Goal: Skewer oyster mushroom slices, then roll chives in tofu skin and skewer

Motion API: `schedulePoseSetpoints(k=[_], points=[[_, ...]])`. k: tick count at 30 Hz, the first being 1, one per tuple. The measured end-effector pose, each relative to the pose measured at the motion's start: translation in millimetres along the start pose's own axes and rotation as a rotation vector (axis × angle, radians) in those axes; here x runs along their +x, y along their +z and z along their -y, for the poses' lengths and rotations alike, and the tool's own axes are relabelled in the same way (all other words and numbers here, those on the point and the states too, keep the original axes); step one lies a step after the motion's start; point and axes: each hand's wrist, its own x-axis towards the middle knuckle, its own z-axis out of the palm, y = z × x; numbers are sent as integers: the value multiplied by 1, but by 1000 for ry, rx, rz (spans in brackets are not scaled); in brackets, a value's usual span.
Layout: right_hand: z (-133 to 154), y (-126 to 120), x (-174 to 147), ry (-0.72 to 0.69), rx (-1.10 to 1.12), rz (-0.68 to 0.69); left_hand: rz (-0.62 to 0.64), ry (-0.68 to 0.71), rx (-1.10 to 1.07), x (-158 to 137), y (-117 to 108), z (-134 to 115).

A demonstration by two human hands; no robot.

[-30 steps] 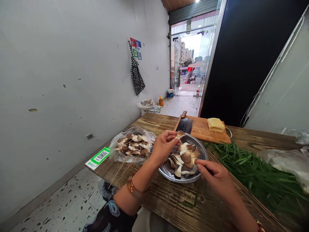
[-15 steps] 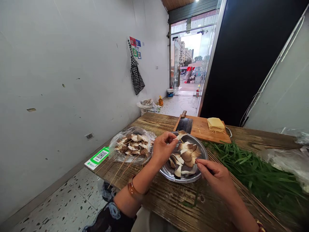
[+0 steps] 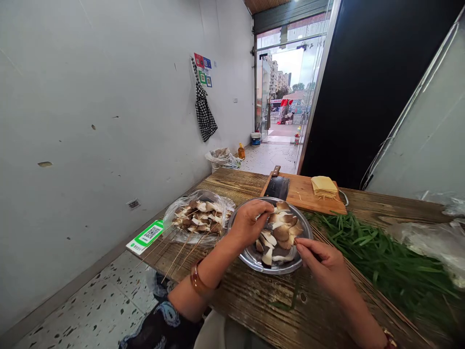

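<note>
Over the metal bowl (image 3: 254, 265), my left hand (image 3: 250, 223) is closed on a piece of oyster mushroom (image 3: 281, 207) at the upper end of a row of threaded pieces. My right hand (image 3: 323, 261) pinches the other end of that mushroom skewer (image 3: 285, 227) near the bowl's right rim; the stick itself is mostly hidden by the brown and white caps. Loose mushroom pieces (image 3: 268, 257) lie in the bowl below. Left of it, a clear plastic bag (image 3: 174, 208) holds several finished-looking mushroom skewers (image 3: 203, 218), their bare sticks pointing toward me.
A cleaver (image 3: 278, 186) and stacked yellow sheets (image 3: 324, 186) rest on a wooden cutting board (image 3: 301, 194) behind the bowl. Green leaves (image 3: 378, 252) and thin bare sticks (image 3: 366, 286) lie to the right. A green QR-code card (image 3: 147, 236) sits at the table's left edge.
My left hand has moved slightly right and down, bringing its mushroom piece against the others on the skewer. My right hand has stayed nearly still.
</note>
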Motion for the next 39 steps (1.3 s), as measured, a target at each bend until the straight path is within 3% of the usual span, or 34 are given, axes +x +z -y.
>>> schedulePoseSetpoints(k=[3,9,12,15,26,39], points=[[1,0,0,10,26,-26,55,-108,-174,3,1,-4],[1,0,0,39,81,-34,-81,-630,-876,3,5,-10],[1,1,0,6,44,-37,-59,-749,-949,2,12,-13],[2,1,0,-51,-26,-62,-32,-762,-980,2,24,-15],[-1,8,-2,-259,-217,-152,-132,-743,-1015,-1,44,-19],[0,10,-4,-251,-228,-148,-124,-756,-981,-5,50,-21]])
